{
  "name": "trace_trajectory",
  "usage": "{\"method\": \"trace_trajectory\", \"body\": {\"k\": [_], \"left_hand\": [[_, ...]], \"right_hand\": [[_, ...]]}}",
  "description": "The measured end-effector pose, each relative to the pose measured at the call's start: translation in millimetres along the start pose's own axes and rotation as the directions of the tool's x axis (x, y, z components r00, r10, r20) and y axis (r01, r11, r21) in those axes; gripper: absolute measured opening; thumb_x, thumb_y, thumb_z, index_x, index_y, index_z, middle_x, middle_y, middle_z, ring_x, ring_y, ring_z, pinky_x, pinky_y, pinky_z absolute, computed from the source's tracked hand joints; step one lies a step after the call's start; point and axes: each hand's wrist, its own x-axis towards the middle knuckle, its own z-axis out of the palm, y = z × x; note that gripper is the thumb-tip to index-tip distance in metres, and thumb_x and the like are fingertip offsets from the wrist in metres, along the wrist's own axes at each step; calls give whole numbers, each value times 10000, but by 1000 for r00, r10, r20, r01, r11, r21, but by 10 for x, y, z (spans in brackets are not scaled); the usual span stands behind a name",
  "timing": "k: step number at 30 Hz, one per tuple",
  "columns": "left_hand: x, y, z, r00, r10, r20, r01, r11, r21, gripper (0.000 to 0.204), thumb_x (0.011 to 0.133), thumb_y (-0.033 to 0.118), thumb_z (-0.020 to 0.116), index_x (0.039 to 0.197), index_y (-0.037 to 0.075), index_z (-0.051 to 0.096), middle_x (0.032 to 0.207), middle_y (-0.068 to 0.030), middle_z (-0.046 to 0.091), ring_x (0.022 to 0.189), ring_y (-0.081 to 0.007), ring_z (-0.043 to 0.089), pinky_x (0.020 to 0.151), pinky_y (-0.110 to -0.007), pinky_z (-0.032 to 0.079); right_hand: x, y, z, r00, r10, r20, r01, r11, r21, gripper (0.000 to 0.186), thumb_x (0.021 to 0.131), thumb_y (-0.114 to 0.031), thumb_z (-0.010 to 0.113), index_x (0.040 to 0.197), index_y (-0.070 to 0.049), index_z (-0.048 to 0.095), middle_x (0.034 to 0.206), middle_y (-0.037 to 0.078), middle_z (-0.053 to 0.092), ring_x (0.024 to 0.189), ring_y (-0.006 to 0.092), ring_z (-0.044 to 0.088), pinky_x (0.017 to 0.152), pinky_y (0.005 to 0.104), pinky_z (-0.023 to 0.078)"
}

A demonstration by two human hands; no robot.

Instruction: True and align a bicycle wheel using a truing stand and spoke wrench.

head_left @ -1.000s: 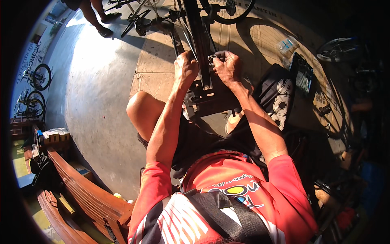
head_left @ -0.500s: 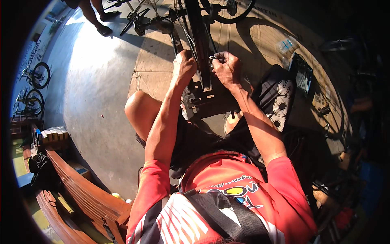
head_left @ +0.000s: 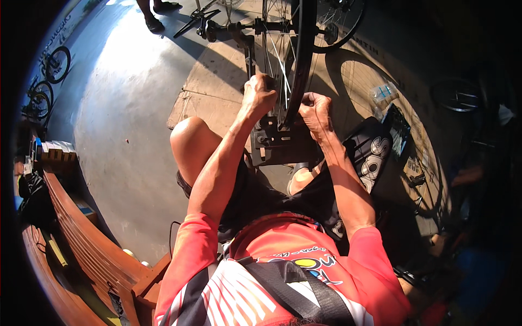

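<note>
- Bicycle wheel point(head_left: 308, 49): it stands nearly edge-on between the two hands, its rim running up and away beyond them, with pale spokes point(head_left: 285, 65) catching the light on the left hand's side.
- Left hand point(head_left: 260, 96): just to the left of the wheel, fingers curled inward by the lower spokes; the fingertips are hidden, so I cannot tell what they grip.
- Right hand point(head_left: 316, 111): just to the right of the rim, fingers bent toward the thumb; I cannot tell whether it pinches something or touches the wheel.
- The hands are apart from each other, with the lower part of the wheel in the gap.
- Black stand point(head_left: 272, 156): its slotted base plate sits below and between the hands, and its upright point(head_left: 249, 57) rises beyond the left hand, beside the wheel.
- Cardboard point(head_left: 204, 103): spread on the floor to the left of the left hand and under the work.
- Clear packet point(head_left: 384, 92): lying to the right of the right hand, showing some blue.
- Wooden bench point(head_left: 89, 233): well to the left of the left hand and nearer the body.
- Another person's foot point(head_left: 155, 25): beyond the left hand, off to its left.
</note>
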Motion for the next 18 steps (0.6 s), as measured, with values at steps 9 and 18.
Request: {"method": "trace_trajectory", "body": {"k": [9, 18], "left_hand": [[-48, 83, -54, 999, -49, 24, 50, 998, -32, 278, 728, 75, 581, 948, -67, 675, 926, -312, 683, 942, -460, 676, 820, -472, 548], [-49, -95, 24, 989, 133, -63, -134, 991, -6, 367, 854, 241, 716, 1080, -41, 647, 1019, -269, 678, 993, -419, 664, 871, -450, 534]], "right_hand": [[-106, -99, 71, 994, 9, 112, -14, 999, 50, 51, 816, 43, 643, 836, 42, 690, 730, 42, 676, 623, 80, 603, 560, 258, 524], [-37, -288, -110, 835, 137, 533, -441, 745, 500, 257, 977, -143, 620, 1160, 37, 624, 996, 117, 736, 792, 183, 734, 630, 311, 618]]}}
